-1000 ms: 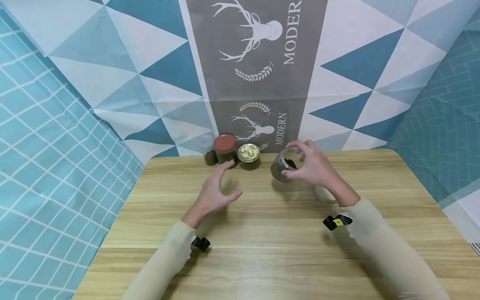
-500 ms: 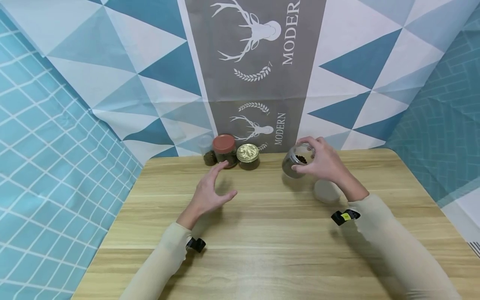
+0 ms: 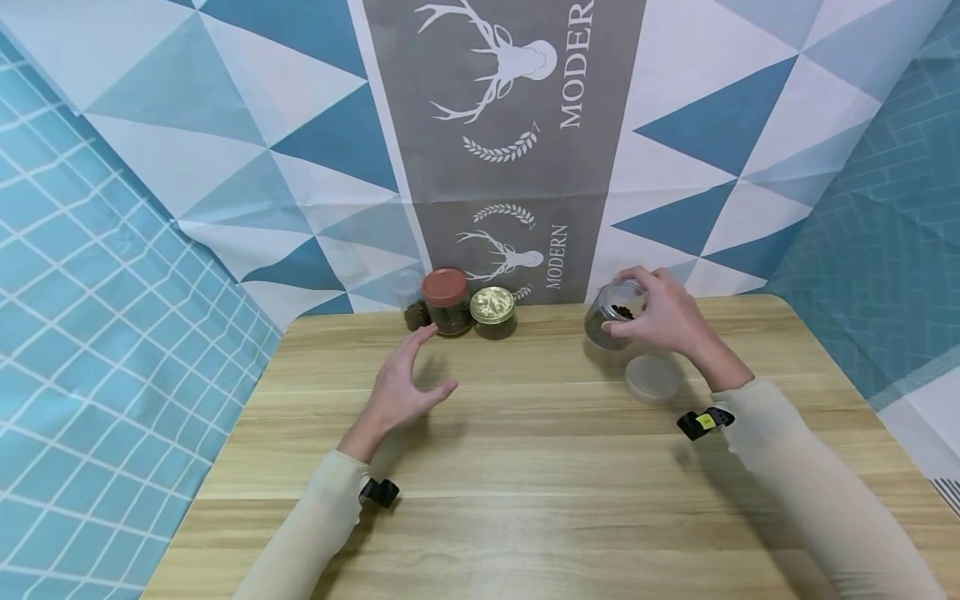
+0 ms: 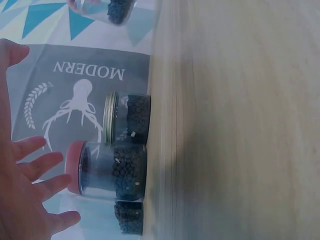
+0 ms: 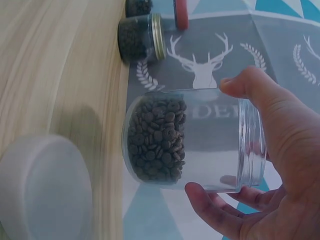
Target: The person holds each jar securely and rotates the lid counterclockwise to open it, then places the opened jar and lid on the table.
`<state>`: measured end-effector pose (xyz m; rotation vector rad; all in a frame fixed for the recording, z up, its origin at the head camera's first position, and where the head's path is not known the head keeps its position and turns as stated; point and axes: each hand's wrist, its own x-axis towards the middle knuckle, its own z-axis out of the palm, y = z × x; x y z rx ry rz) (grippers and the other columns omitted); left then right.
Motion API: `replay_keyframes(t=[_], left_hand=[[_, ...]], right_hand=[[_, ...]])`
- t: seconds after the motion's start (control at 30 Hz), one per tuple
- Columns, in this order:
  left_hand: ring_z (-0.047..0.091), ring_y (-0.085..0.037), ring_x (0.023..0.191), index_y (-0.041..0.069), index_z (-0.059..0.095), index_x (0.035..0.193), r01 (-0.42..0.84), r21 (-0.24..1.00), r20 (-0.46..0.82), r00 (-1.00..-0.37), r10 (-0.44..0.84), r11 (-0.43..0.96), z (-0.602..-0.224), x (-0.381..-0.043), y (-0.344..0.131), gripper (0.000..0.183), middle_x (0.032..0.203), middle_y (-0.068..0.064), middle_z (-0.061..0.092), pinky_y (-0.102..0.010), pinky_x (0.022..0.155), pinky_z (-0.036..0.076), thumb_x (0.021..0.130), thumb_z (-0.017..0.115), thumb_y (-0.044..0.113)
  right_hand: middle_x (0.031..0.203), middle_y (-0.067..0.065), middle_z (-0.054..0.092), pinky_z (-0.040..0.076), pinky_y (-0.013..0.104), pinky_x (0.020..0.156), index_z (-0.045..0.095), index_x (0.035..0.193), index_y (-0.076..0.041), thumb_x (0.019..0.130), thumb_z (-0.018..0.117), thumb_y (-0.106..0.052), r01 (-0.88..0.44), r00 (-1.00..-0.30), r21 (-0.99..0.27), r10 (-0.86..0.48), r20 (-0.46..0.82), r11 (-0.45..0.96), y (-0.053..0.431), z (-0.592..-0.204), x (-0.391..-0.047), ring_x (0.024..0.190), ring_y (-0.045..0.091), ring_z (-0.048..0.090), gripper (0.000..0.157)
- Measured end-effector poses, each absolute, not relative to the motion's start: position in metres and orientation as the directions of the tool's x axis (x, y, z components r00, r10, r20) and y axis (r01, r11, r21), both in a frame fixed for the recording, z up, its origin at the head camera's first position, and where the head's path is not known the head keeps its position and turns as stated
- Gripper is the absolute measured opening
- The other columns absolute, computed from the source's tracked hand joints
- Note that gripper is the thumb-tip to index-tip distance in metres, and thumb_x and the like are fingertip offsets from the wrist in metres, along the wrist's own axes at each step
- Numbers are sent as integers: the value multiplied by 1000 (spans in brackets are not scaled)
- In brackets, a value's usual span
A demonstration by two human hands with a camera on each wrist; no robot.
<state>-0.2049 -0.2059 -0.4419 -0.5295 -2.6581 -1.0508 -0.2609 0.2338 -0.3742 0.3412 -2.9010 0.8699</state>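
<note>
My right hand grips a clear jar near its threaded, lidless mouth, thumb on one side and fingers on the other. Dark brown pellets fill the lower part of this jar, which leans slightly in the head view close to the table's back edge. Just in front of it a whitish round lid lies on the wood. Nothing is in my left hand, whose fingers and thumb are spread over the table. Nearest to it are a red-lidded jar, a gold-lidded jar and a clear-topped jar.
The three lidded jars stand in a row along the back of the wooden table. A patterned wall covering rises right behind them. Blue tiled sheets hang at both sides.
My right hand has carried the lidless jar to the right along the back, so the whitish lid now shows fully. My left hand has drifted slightly left and stays empty.
</note>
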Motion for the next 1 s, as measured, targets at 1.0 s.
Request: replay_keyframes(t=[1.0], left_hand=[[47,-48,163,14,45,172,339,629,293,-937,191,700,-440,-205,-221,93,177,-20,48,-77,131,37,92,84,40]], right_hand=[[152,40,48,50,77,98,51,159,-6,91,89,-43,-159,-987,-494,-132,89,855,268,-384,-281,132,57,51,86]])
